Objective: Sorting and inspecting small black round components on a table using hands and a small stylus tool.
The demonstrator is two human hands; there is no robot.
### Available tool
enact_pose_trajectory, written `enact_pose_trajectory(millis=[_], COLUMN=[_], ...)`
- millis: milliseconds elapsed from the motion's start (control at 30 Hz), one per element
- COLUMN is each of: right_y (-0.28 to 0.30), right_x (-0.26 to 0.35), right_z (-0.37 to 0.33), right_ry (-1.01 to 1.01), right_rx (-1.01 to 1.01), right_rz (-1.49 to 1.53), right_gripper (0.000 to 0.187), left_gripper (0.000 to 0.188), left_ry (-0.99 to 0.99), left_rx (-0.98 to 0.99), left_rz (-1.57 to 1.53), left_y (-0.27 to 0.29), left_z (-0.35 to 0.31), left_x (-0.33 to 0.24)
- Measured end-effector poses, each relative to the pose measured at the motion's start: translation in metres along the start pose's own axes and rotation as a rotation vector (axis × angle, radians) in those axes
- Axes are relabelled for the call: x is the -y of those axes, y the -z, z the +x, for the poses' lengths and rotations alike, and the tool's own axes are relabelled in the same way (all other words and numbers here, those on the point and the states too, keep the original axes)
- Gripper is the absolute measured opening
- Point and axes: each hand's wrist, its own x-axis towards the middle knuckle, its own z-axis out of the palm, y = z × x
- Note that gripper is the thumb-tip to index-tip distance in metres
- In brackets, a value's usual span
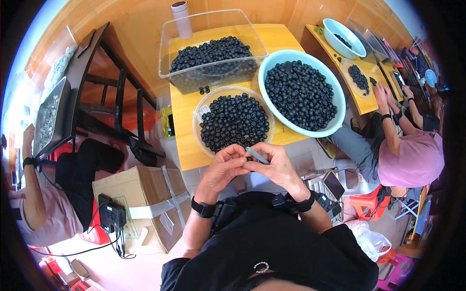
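Observation:
Both of my hands meet in front of the yellow table's near edge. My right hand (277, 166) is closed round a short grey-blue stick-like tool (257, 155). My left hand (224, 168) pinches at the tool's tip, where a small black ring-shaped piece (249, 158) partly shows between the fingers. Just beyond my hands, a shallow clear round tray (198, 121) holds many such black pieces. A light-blue basin (341, 104) heaped with them stands to its right. Behind the tray is a clear plastic bin (208, 77), partly filled with the same pieces.
A pinkish bottle (181, 20) stands behind the bin. Two loose pieces (204, 89) lie between bin and tray. A cardboard box (138, 203) is at my left, a red stool (365, 202) at my right. People work at tables on both sides.

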Motion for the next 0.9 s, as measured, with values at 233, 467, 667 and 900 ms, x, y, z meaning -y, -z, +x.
enact_pose_trajectory(millis=[233,467,667,900], right_y=[0.053,0.148,0.132,0.096], right_x=[0.014,0.039,0.017,-0.004], right_z=[0.010,0.032,0.010,-0.010], right_ry=[0.090,0.346,0.367,0.255], right_rx=[-0.233,-0.875,-0.946,-0.843], right_rz=[-0.268,-0.461,-0.670,-0.630], right_gripper=[0.012,0.026,0.021,0.015], left_gripper=[0.014,0.015,0.017,0.010], left_ry=[-0.243,-0.690,-0.495,-0.567], left_rx=[-0.353,-0.647,-0.609,-0.492], left_rz=[0.624,1.777,2.121,2.291], left_y=[0.014,0.029,0.021,0.020], left_z=[0.006,0.005,0.008,0.013], left_x=[-0.020,-0.049,-0.047,-0.050])
